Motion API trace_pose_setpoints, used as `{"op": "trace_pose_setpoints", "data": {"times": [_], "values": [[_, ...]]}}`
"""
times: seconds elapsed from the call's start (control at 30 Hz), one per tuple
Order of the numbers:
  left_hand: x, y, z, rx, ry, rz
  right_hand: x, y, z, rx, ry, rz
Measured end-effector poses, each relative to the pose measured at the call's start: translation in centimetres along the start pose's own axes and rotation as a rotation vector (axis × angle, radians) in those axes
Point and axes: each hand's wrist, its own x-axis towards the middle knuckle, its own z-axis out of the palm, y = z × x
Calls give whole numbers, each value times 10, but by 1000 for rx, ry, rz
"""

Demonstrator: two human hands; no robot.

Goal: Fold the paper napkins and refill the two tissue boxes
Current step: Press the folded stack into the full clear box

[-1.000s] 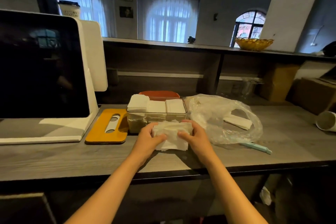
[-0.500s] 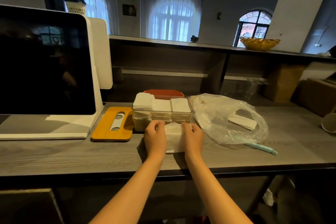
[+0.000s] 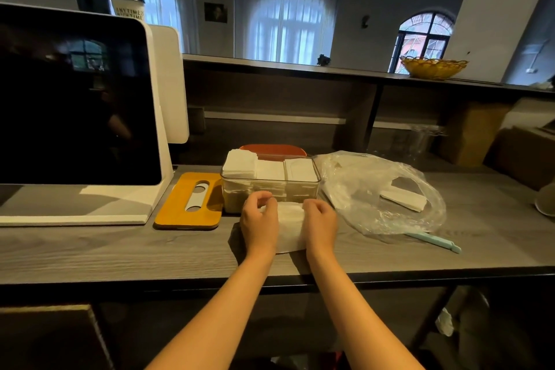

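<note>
On the counter point(image 3: 120, 249), both hands point(image 3: 289, 219) now fold the napkin point(image 3: 289, 224) flatter

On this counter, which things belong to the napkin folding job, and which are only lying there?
Part of the job:
- napkin stack, held by left hand and right hand
- clear tissue box
- wooden lid
- plastic bag with napkins inside

Lying about:
- screen
- blue clip
- yellow basket
- paper cup

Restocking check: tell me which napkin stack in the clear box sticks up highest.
The leftmost stack in the clear box; it rises above the rim, while the other two sit lower.
</note>
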Motion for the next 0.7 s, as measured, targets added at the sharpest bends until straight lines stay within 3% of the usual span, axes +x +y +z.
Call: {"op": "trace_pose_setpoints", "data": {"times": [0.2,0.33,0.5,0.6,0.7], "values": [[1,0,1,18,-15,-21,0,-2,3,-15,-75,-27],[2,-2,0,14,37,-27,0,0,-1,47,42,20],[1,0,0,-9,-6,-23,-1,-3,4,-10,-98,8],[3,-1,-2,25,70,-28,0,-1,2,2,-20,28],[2,-2,-1,23,31,-36,-1,-4,1,36,-32,20]]}}
